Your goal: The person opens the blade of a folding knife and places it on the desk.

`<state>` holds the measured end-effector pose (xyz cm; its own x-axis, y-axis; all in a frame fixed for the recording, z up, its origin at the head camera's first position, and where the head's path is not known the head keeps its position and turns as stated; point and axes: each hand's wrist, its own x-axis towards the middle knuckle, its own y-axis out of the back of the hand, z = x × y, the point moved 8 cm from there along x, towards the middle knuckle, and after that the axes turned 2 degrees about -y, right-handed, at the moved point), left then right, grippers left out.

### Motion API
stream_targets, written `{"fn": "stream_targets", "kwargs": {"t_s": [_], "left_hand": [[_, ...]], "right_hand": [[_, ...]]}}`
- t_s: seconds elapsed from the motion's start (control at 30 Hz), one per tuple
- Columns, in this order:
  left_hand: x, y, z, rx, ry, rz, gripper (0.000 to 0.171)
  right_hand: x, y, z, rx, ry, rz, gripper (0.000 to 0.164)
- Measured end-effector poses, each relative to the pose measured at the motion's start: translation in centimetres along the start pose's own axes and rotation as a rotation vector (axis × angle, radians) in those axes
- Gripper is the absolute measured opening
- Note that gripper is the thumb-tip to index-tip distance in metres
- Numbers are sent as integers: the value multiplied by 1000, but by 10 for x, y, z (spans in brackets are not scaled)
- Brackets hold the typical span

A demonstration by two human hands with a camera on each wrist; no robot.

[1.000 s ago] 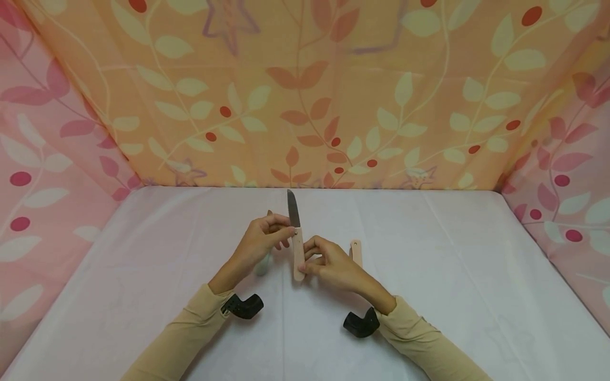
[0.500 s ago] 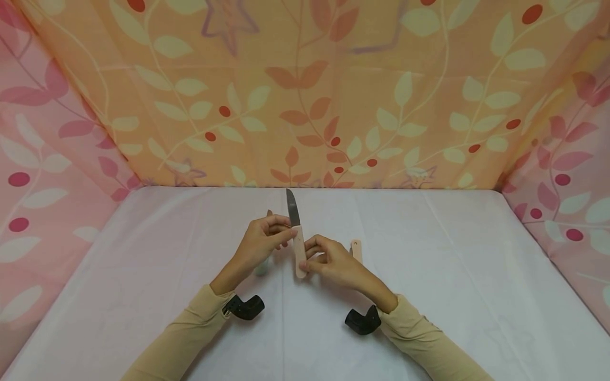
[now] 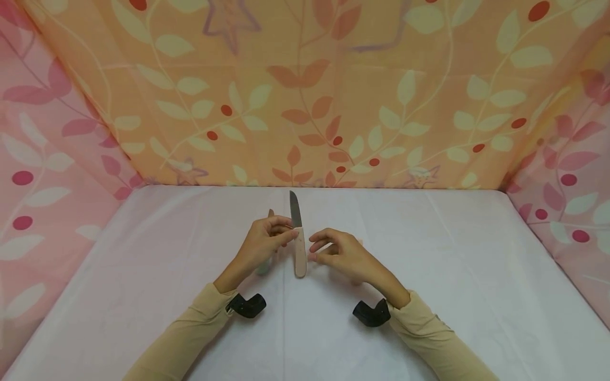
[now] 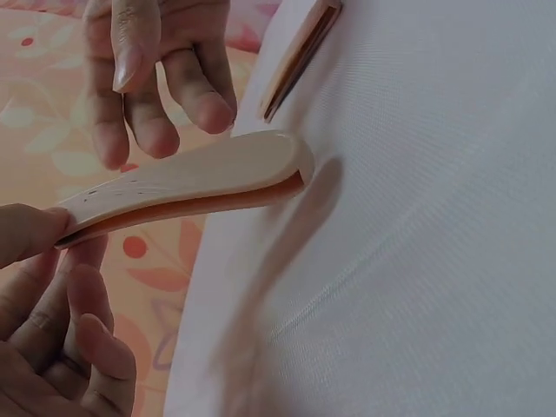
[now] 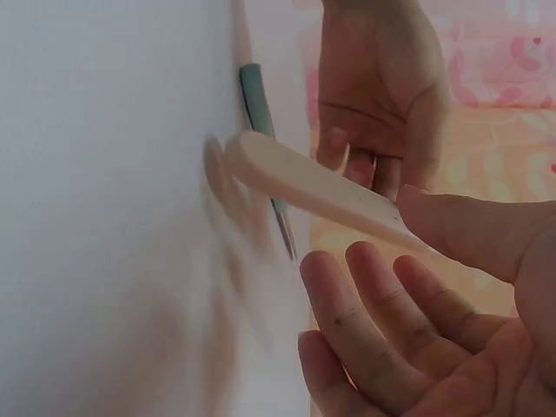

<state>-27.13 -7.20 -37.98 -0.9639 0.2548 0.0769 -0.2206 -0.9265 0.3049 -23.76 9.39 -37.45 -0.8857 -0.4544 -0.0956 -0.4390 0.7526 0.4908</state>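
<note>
I see the left hand (image 3: 259,244) pinching the slim, cream-handled, grey-metal-bladed knife (image 3: 301,251) near its blade root, above the white tablecloth (image 3: 429,264); right hand (image 3: 344,255) free beside it, fingers parted; likely risk: single-point pinch, knife pivots, nicks fingers

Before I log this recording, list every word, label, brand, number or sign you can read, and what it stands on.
There is no readable text in any view.
Knife: tiny dark marks, too small to tell whether they are letters.
Backdrop: printed pattern, no words or numbers.
</note>
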Motion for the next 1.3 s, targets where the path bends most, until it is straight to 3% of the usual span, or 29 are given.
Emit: {"fn": "stream_targets", "kwargs": {"t_s": [0.67,0.83,1.03,1.3], "left_hand": [[17,-4,-15,51,83,-38,28],[17,-7,-20,101,96,-64,30],[16,-11,-24,84,128,-78,29],[18,-15,-24,66,151,-83,29]], "right_hand": [[-30,60,49,-107,-71,125,41],[-40,65,61,-140,-84,143,50],[-46,65,71,-154,-112,172,61],[-44,60,74,-191,-96,123,72]]}}
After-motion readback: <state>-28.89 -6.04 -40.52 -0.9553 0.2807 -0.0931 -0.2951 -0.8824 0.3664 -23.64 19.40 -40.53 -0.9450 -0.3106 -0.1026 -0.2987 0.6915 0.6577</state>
